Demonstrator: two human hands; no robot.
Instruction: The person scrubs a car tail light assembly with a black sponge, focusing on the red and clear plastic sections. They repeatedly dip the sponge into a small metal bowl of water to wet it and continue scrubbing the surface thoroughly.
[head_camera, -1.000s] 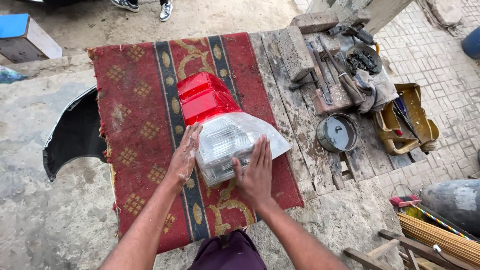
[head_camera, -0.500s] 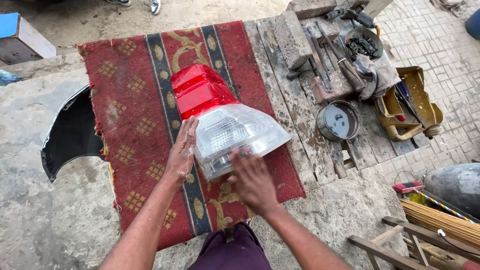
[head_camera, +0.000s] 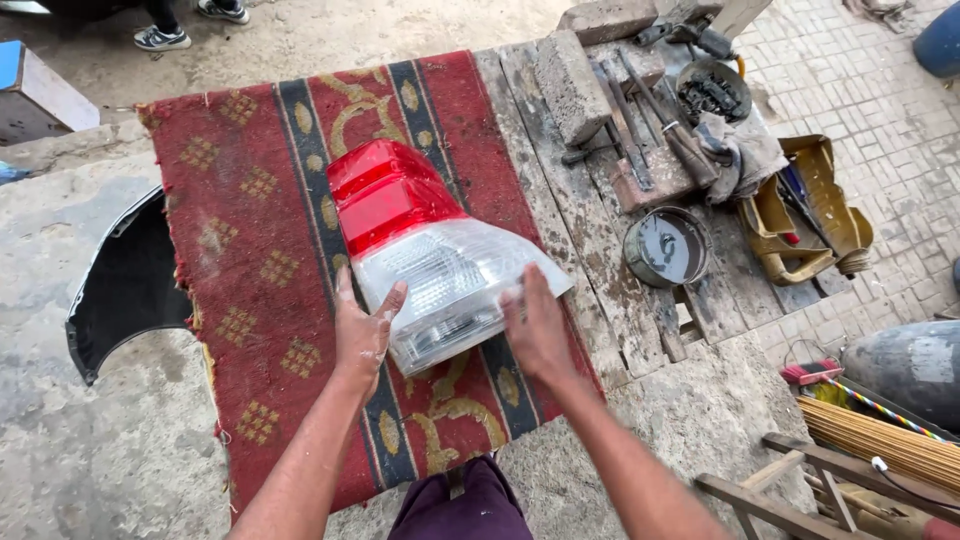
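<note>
Tail lamp (head_camera: 430, 250), just one, red top and clear bottom, lies on the red rug (head_camera: 250, 250) over the bench (head_camera: 600, 250). Looks like light, stiff plastic, slick and easy to crack, so I'd grab it by the side edges. Two hands on it: left hand (head_camera: 362, 335) against its left edge, fingers together, right hand (head_camera: 535, 325) flat on the clear end, fingers loosely spread. One tin (head_camera: 665, 248) sits nearby.

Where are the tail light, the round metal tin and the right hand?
tail light (head_camera: 395, 195), head view, on its red upper lens.
round metal tin (head_camera: 667, 248), head view, on its grey inside.
right hand (head_camera: 535, 328), head view, on the back of the hand.
</note>
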